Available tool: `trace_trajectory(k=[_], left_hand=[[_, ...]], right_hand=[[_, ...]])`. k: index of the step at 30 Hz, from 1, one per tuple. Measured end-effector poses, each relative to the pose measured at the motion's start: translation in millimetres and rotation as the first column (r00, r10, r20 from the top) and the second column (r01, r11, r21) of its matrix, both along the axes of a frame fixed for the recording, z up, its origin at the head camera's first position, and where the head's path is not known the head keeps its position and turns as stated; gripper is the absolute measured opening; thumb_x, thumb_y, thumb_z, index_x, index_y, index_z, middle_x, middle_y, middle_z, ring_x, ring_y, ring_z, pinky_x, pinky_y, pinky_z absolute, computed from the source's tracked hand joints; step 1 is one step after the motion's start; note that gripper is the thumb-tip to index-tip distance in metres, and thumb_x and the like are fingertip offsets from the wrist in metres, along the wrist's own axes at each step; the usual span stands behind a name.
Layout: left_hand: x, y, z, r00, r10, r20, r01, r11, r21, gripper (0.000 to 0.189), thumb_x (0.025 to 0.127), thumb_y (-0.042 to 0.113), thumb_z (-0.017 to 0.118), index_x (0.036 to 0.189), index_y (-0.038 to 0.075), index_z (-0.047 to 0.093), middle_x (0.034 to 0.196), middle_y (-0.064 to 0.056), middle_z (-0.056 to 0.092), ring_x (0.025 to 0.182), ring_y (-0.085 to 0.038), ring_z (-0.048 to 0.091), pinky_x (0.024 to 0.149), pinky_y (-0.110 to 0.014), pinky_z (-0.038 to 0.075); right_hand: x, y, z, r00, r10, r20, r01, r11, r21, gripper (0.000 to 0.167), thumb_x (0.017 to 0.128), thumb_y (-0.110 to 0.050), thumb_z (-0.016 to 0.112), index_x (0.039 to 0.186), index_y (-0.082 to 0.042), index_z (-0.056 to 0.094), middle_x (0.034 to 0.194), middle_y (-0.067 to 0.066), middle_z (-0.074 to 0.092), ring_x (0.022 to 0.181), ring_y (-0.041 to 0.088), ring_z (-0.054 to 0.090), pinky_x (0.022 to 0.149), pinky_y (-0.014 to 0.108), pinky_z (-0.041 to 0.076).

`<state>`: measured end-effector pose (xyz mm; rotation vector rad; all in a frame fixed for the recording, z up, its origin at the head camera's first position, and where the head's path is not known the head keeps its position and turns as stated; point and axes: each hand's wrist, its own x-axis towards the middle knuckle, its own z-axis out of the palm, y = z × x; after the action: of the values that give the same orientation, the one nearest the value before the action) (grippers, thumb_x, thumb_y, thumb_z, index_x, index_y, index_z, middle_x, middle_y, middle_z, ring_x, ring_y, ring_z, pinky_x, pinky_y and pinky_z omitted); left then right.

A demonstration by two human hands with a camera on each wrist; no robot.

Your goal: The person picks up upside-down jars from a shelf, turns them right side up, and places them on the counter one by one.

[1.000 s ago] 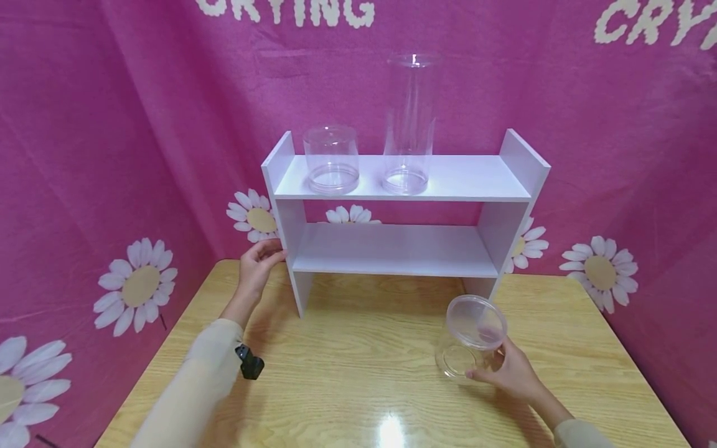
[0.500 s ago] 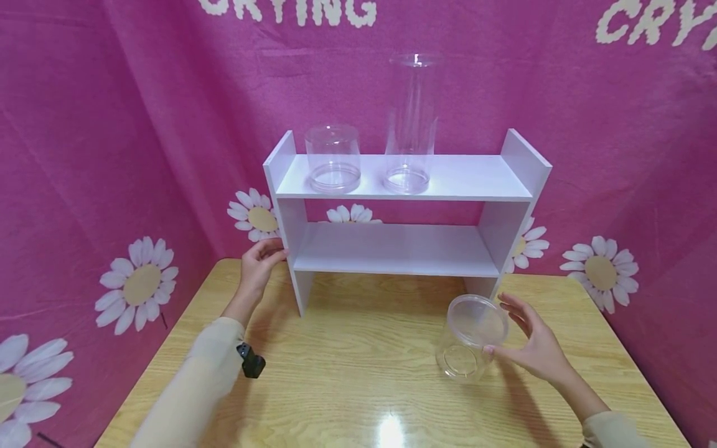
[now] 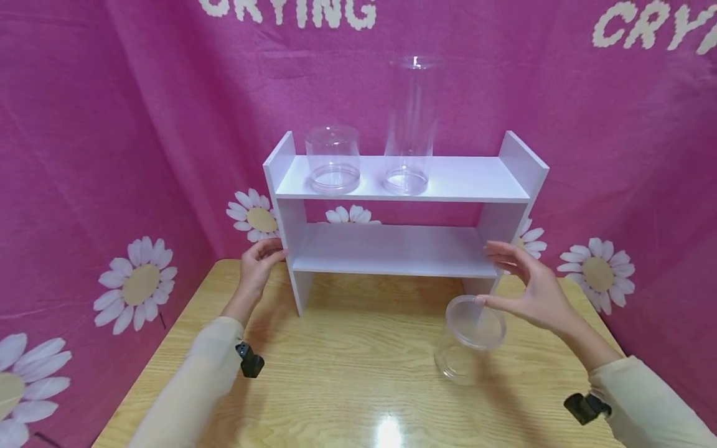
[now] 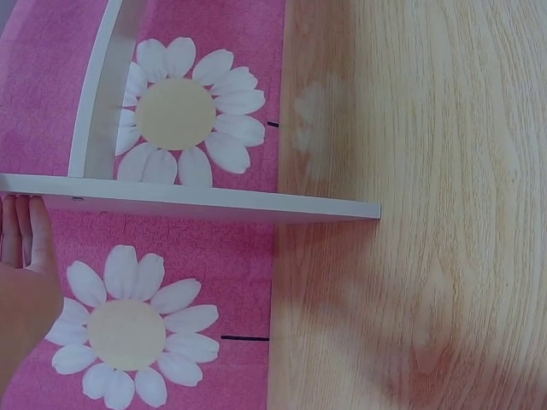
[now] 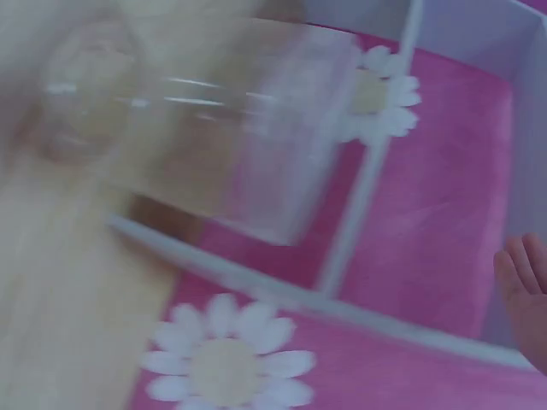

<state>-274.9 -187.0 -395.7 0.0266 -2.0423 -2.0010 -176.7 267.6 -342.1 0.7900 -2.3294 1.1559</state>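
A white two-tier shelf (image 3: pixel 392 250) stands on the wooden table. My left hand (image 3: pixel 259 266) rests its fingertips against the outer face of the shelf's left side panel (image 4: pixel 197 198), fingers fairly straight in the left wrist view. On the table, in front of the shelf's right end, stands an upright clear lidded jar (image 3: pixel 456 354). My right hand (image 3: pixel 534 291) hovers above and to the right of this jar, fingers spread and holding nothing. Its thumb overlaps the jar's rim in the head view; contact is unclear. The right wrist view is blurred.
On the shelf's top tier stand a short clear jar (image 3: pixel 333 160) at the left and a tall clear cylinder jar (image 3: pixel 411 127) near the middle. A pink curtain (image 3: pixel 185 124) with daisies hangs behind and beside the table (image 3: pixel 336 367).
My right hand has let go of the jar and risen towards the shelf's right side. The jar stays in place on the table. My left hand has stayed at the side panel.
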Motion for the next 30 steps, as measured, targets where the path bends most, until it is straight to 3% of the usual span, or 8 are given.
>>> trace_trajectory(k=[3, 6, 10, 12, 16, 21, 24, 30], left_hand=[[1.0, -1.8, 0.9, 1.0, 0.002, 0.004, -0.002, 1.0, 0.007, 0.025, 0.086, 0.0, 0.066, 0.109, -0.005, 0.061, 0.076, 0.025, 0.063, 0.079, 0.003, 0.058, 0.074, -0.009, 0.052], [1.0, -1.5, 0.8, 1.0, -0.002, 0.003, 0.002, 1.0, 0.018, 0.023, 0.086, -0.001, 0.065, 0.108, -0.004, 0.061, 0.076, 0.024, 0.064, 0.078, 0.003, 0.058, 0.074, -0.01, 0.053], [0.4, 0.0, 0.3, 1.0, -0.001, -0.004, 0.001, 1.0, 0.024, 0.022, 0.085, -0.002, 0.065, 0.107, -0.003, 0.061, 0.076, 0.024, 0.065, 0.078, 0.003, 0.059, 0.075, -0.011, 0.053], [-0.1, 0.3, -0.1, 1.0, 0.001, -0.005, -0.001, 1.0, 0.025, 0.022, 0.085, -0.002, 0.065, 0.107, -0.003, 0.061, 0.077, 0.024, 0.065, 0.079, 0.003, 0.059, 0.076, -0.01, 0.053], [-1.3, 0.3, -0.2, 1.0, 0.002, -0.014, -0.001, 1.0, 0.029, 0.023, 0.085, -0.002, 0.066, 0.107, -0.004, 0.062, 0.076, 0.023, 0.065, 0.078, 0.004, 0.06, 0.075, -0.01, 0.053], [-1.4, 1.0, 0.8, 0.999, -0.004, -0.032, 0.006, 0.998, 0.062, 0.02, 0.084, -0.004, 0.065, 0.103, -0.002, 0.063, 0.075, 0.022, 0.065, 0.076, 0.003, 0.06, 0.074, -0.012, 0.053], [-1.5, 1.2, 0.9, 0.999, -0.003, -0.035, 0.005, 0.998, 0.062, 0.019, 0.084, -0.005, 0.065, 0.103, -0.003, 0.063, 0.074, 0.022, 0.065, 0.076, 0.003, 0.06, 0.074, -0.011, 0.053], [-1.5, 0.3, -0.3, 1.0, -0.004, -0.024, 0.006, 0.999, 0.051, 0.02, 0.084, -0.004, 0.065, 0.104, -0.003, 0.062, 0.075, 0.023, 0.065, 0.078, 0.003, 0.06, 0.075, -0.011, 0.053]], right_hand=[[-10.5, -14, 24.4, 1.0, 0.021, -0.011, -0.021, 1.0, 0.016, 0.086, 0.059, 0.004, 0.087, 0.135, -0.004, 0.049, 0.125, -0.02, 0.055, 0.114, -0.01, 0.054, 0.099, 0.006, 0.044], [-19.3, -27, 47.8, 0.998, 0.044, -0.038, -0.043, 0.998, 0.036, 0.085, 0.059, 0.003, 0.088, 0.134, -0.002, 0.05, 0.124, -0.007, 0.059, 0.112, -0.011, 0.054, 0.099, 0.008, 0.045], [-29.3, -43, 77.3, 0.997, 0.018, -0.078, -0.014, 0.999, 0.047, 0.08, 0.059, 0.0, 0.089, 0.131, -0.002, 0.053, 0.122, 0.014, 0.062, 0.106, -0.012, 0.056, 0.096, 0.007, 0.046], [-33.3, -50, 92.7, 0.998, -0.015, -0.06, 0.017, 0.999, 0.035, 0.077, 0.061, -0.002, 0.088, 0.13, -0.003, 0.054, 0.123, 0.018, 0.061, 0.104, -0.012, 0.056, 0.094, 0.007, 0.047], [-43.3, -61, 123.2, 0.996, -0.086, 0.037, 0.085, 0.996, 0.016, 0.074, 0.066, -0.008, 0.087, 0.132, -0.006, 0.053, 0.129, 0.015, 0.059, 0.11, 0.002, 0.058, 0.098, 0.014, 0.049], [-56.5, -73, 161.2, 0.968, -0.144, 0.205, 0.149, 0.989, -0.008, 0.077, 0.073, -0.022, 0.084, 0.139, -0.013, 0.046, 0.142, 0.009, 0.053, 0.129, 0.025, 0.052, 0.11, 0.038, 0.044], [-64.7, -79, 184.0, 0.939, -0.151, 0.31, 0.172, 0.984, -0.04, 0.081, 0.076, -0.03, 0.081, 0.145, -0.019, 0.04, 0.15, 0.004, 0.045, 0.139, 0.024, 0.043, 0.116, 0.044, 0.037], [-82.8, -93, 220.1, 0.89, -0.127, 0.438, 0.199, 0.973, -0.121, 0.086, 0.08, -0.035, 0.076, 0.151, -0.023, 0.028, 0.157, -0.004, 0.034, 0.146, 0.014, 0.031, 0.124, 0.038, 0.023]])
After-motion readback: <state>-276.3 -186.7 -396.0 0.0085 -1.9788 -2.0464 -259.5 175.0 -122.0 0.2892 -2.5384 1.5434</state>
